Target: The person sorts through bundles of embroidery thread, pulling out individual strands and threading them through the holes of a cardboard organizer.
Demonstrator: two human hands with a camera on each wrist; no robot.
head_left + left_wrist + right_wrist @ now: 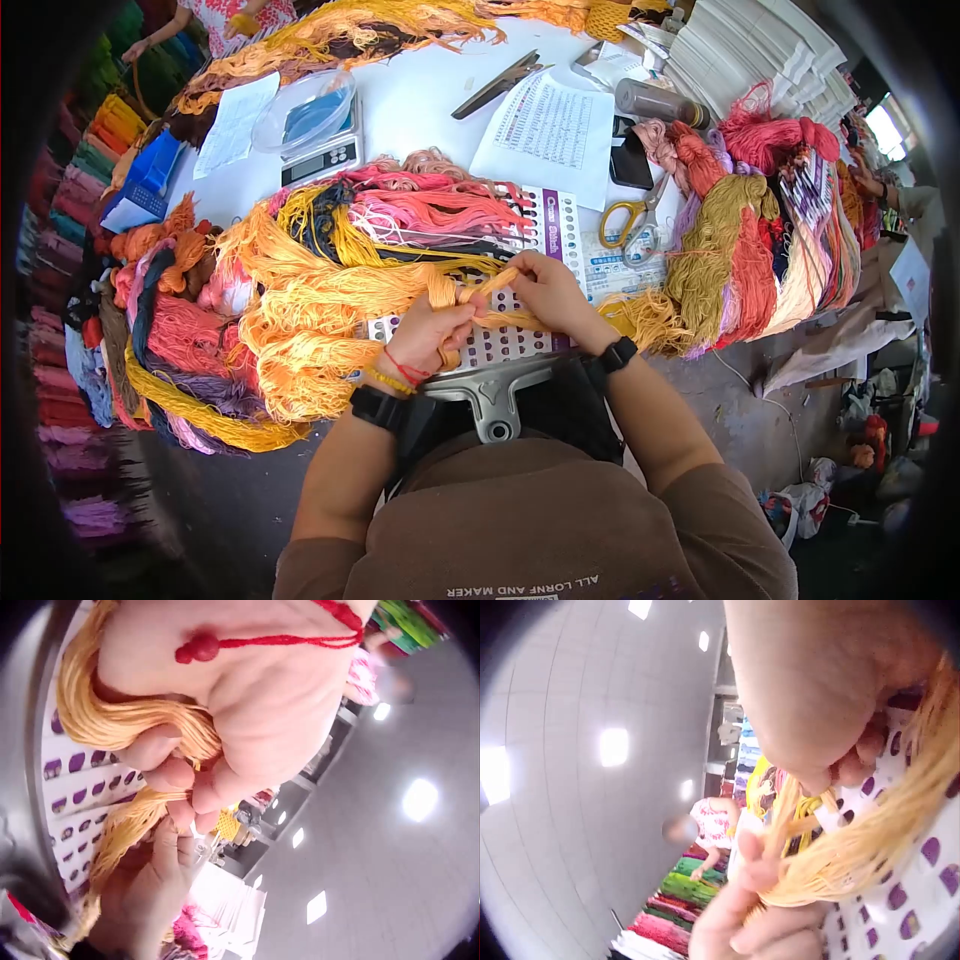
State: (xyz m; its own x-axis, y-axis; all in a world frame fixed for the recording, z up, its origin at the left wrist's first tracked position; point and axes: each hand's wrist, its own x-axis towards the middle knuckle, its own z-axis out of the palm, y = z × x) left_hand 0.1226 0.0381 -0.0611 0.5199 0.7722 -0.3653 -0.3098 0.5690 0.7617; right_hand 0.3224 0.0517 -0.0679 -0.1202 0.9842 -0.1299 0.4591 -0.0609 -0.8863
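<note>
My left hand [432,338] grips a light-orange skein of embroidery thread [335,300], whose strands loop round its fingers in the left wrist view. Just to the right, my right hand [556,296] pinches a twisted length of the same thread, drawn between both hands. In the right wrist view, loose strands [855,862] sweep past the left hand's fingers [754,874]. Beneath the hands lies a white punched thread card [71,784] with purple marks. More of the skein spreads over the pile to the left.
Colourful skeins [740,250] lie heaped at right, with others at left. Beyond are yellow-handled scissors [625,228], a phone [630,162], printed sheets [545,125], and a scale [325,160] bearing a plastic tub. A metal bracket [490,390] juts at the near edge. Another person [235,20] stands across.
</note>
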